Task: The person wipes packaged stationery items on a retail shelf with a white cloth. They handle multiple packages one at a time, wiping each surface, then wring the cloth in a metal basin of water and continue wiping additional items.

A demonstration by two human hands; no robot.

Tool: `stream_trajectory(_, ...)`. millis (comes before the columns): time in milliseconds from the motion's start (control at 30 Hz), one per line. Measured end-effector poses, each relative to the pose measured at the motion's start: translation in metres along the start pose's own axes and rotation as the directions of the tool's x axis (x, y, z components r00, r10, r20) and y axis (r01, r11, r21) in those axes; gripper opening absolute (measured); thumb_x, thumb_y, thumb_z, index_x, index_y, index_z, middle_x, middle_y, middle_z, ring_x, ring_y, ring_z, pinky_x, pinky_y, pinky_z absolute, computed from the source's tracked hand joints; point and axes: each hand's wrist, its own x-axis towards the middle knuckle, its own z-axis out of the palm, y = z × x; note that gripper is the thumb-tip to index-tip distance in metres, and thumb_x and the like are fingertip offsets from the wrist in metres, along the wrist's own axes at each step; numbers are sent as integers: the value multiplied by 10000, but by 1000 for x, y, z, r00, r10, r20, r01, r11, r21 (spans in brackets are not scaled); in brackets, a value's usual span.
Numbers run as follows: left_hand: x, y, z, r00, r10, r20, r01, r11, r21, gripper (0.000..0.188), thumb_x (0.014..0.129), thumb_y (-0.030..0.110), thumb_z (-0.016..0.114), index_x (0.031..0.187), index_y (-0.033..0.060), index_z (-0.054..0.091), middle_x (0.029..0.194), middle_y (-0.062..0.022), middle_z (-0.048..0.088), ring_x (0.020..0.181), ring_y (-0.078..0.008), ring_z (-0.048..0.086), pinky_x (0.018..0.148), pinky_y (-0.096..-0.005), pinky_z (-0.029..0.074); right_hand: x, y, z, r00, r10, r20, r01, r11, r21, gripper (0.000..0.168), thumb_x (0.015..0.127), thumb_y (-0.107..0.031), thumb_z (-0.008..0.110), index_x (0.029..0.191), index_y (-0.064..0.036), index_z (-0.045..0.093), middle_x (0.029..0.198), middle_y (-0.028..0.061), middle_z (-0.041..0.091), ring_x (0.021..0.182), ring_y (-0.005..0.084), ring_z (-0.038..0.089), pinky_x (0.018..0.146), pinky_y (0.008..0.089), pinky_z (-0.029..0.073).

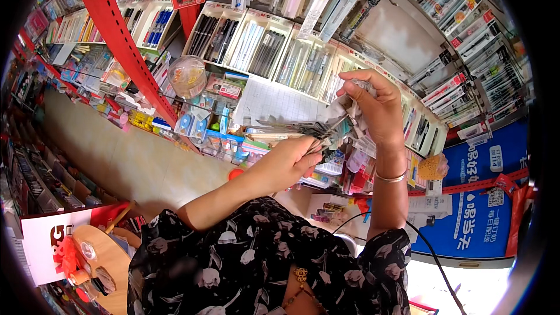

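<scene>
My left hand [297,153] grips a bundle of slim items in clear packaging [284,129], probably pens or refills, over the lower part of the pen shelf. Above and to the right, my right hand [376,100], raised on a wrist with a silver bangle [391,178], pinches a crumpled whitish cloth or tissue [337,109]. That cloth hangs against the right end of the bundle, where the two overlap and details are hard to make out. A sheet of gridded white paper [275,100] lies on the shelf just behind the bundle.
White trays of pens [258,46] line the shelf, with packaged pens [323,0] hanging above. A round clear tub [187,76] stands beside a red perforated metal post [131,52]. At right is a blue printed panel [472,227]; at lower left, a round wooden stool [107,267].
</scene>
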Motion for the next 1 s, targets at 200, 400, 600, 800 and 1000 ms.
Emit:
stream_trajectory(200,2,2,-3,999,-33,44,42,972,-230,146,958,122,535,852,44,474,665,22,489,592,-43,403,537,-215,338,2,4,-14,950,-180,-254,69,917,-393,129,897,-71,626,1015,-49,673,800,-20,621,638,25,554,553,182,444)
stream_trajectory(400,4,3,-11,988,-152,-36,108,834,-542,82,963,121,536,943,44,520,645,-7,488,506,-33,367,405,-180,208,-16,-1,-47,941,39,-335,8,991,137,161,942,-134,584,1072,-54,637,800,-8,625,626,48,584,514,186,470)
stream_trajectory(600,15,6,-8,990,-117,-78,58,846,-529,101,957,113,545,950,15,521,643,-17,492,493,-35,338,413,-183,213,-47,9,-24,950,-123,-287,124,992,-14,249,965,-134,547,1192,-32,561,977,-6,568,873,46,467,789,197,405)
stream_trajectory(800,17,6,-2,992,-79,-103,15,858,-514,77,957,104,544,932,32,532,632,-7,505,482,-38,360,413,-179,253,-51,2,-19,894,-289,-342,253,956,-148,302,929,-68,553,1226,-20,536,1148,59,570,1050,124,512,926,262,399)
stream_trajectory(1000,15,4,8,992,-42,-122,-10,918,-397,91,965,137,539,943,49,534,641,5,524,505,-24,366,446,-183,250,-41,5,-8,929,-319,-187,239,904,-354,248,833,-16,645,1078,-20,612,1050,66,623,1010,143,570,895,270,430)
